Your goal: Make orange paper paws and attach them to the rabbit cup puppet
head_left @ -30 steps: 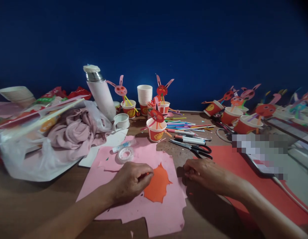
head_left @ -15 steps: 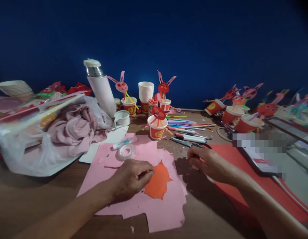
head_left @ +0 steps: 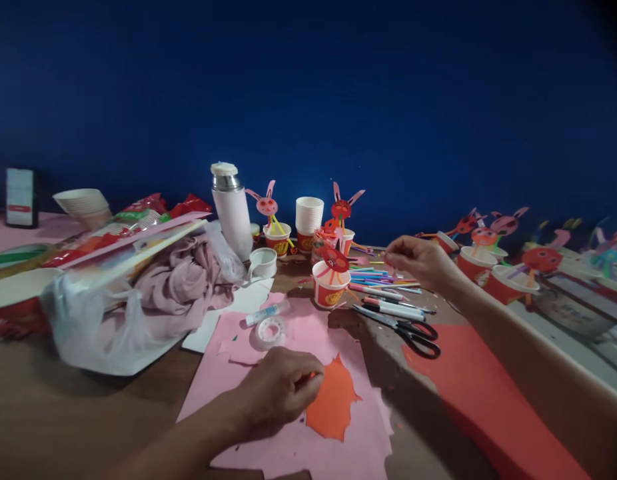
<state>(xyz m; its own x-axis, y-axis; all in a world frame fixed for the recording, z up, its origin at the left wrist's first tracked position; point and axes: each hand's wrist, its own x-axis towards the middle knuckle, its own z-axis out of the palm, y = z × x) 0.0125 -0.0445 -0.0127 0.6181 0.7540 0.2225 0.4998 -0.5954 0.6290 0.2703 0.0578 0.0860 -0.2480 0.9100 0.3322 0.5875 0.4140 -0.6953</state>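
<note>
My left hand (head_left: 291,385) is closed, thumb against curled fingers, beside an orange paper piece (head_left: 332,403) with a jagged edge. Whatever lies between those fingers is hidden. Both rest over a pink paper sheet (head_left: 223,393) with cut edges. Farther off, my right hand (head_left: 417,259) pinches above the colored sticks (head_left: 376,277); a tiny pinkish bit seems to show at its fingertips, too small to name. Scissors (head_left: 413,331) with black handles lie below it, near several markers (head_left: 396,308). A tape roll (head_left: 270,331) and a glue tube (head_left: 266,313) sit on the pink sheet.
Paper cups with rabbit-like paper heads, one a red-and-white cup (head_left: 329,293), stand around. A thermos (head_left: 232,217), white mug (head_left: 263,263) and stacked cups (head_left: 309,217) are at the back. A plastic bag (head_left: 108,340) is at left, red paper (head_left: 493,393) at right.
My right hand has moved forward from near the scissors to above the colored sticks, uncovering the scissors' handles. My left hand stays by the orange paper. The view has shifted left and up.
</note>
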